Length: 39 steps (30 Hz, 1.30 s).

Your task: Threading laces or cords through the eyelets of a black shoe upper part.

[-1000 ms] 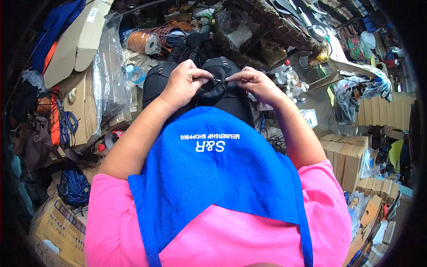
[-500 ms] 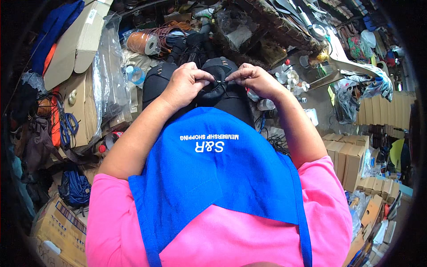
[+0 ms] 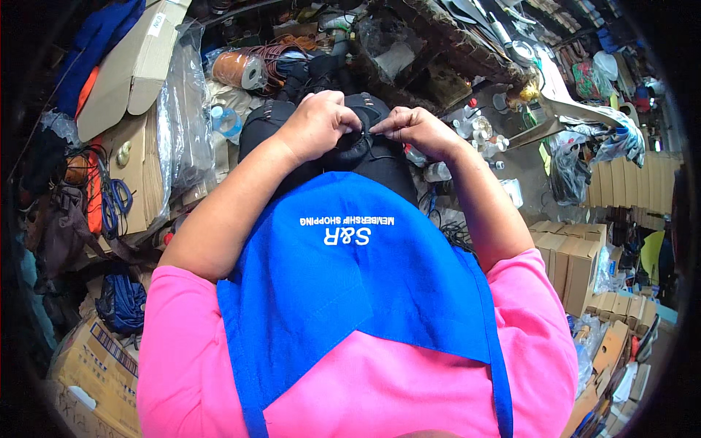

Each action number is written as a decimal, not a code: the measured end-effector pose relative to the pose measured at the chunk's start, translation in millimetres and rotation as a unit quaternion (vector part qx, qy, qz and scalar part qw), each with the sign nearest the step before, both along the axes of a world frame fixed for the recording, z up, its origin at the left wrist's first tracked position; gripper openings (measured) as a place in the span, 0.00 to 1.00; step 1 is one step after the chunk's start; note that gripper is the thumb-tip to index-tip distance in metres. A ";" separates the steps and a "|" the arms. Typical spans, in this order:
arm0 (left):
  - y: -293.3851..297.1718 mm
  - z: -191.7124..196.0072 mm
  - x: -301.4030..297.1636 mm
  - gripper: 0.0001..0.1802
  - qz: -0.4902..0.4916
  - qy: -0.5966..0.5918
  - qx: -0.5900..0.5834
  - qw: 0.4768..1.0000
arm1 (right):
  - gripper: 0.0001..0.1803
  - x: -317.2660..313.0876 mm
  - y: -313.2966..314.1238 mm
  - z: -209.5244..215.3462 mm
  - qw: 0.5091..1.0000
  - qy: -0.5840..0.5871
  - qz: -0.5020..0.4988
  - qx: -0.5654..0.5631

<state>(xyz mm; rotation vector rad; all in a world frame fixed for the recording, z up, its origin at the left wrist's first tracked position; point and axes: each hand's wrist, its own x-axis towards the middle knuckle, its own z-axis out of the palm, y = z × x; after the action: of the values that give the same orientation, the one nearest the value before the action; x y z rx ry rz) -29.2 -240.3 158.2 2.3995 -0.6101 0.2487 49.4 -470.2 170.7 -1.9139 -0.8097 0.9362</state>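
Over my lap lies a rounded black padded item (image 3: 349, 155), which looks like a shoe, though against my dark clothing its outline is hard to make out. My left hand (image 3: 320, 125) is at its upper left edge, fingers curled into a pinch; what they grip is too small to see. From the right, my right hand (image 3: 418, 131) pinches close to the same spot with thumb and forefinger. Thin dark strands run by its fingers, resembling thread. A narrow gap separates the two sets of fingertips. A blue apron (image 3: 307, 292) covers my front.
Left of my lap are a clear plastic bottle (image 3: 226, 124), cardboard sheets (image 3: 135, 80) and blue-handled scissors (image 3: 117, 197). An orange spool (image 3: 239, 69) lies beyond. Small bottles (image 3: 482, 131) crowd the right, above stacked cardboard boxes (image 3: 566, 255).
My left hand has turned and shifted slightly right, its fingers curling more. The small pale glint between the fingertips no longer shows. My right hand stays nearly in place.
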 end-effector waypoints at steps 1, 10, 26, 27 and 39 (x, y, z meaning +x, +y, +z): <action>0.3 -2.8 -0.5 0.11 0.000 0.000 0.001 1.000 | 0.15 -0.2 0.0 -0.5 1.000 -0.015 0.007 -0.004; 8.7 -22.4 -6.3 0.12 0.029 0.148 -0.163 0.975 | 0.16 -4.6 -6.2 -4.8 0.999 0.032 -0.008 0.019; -3.4 -0.3 -27.3 0.15 0.095 0.164 -0.146 0.971 | 0.15 -26.0 -4.4 -4.8 0.985 0.086 -0.138 0.061; -1.9 -2.8 -26.5 0.15 0.096 0.164 -0.145 0.971 | 0.15 -23.9 -3.3 -6.9 0.985 0.087 -0.137 0.062; -20.0 -26.4 -14.6 0.08 0.105 0.248 -0.360 0.893 | 0.12 -26.8 11.5 -13.7 0.976 0.108 -0.167 0.087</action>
<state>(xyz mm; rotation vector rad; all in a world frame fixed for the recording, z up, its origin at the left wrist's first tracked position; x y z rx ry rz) -43.9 -260.4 131.8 1.6906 0.0053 -0.0554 22.6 -458.7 157.1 -1.6927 -0.4103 0.8175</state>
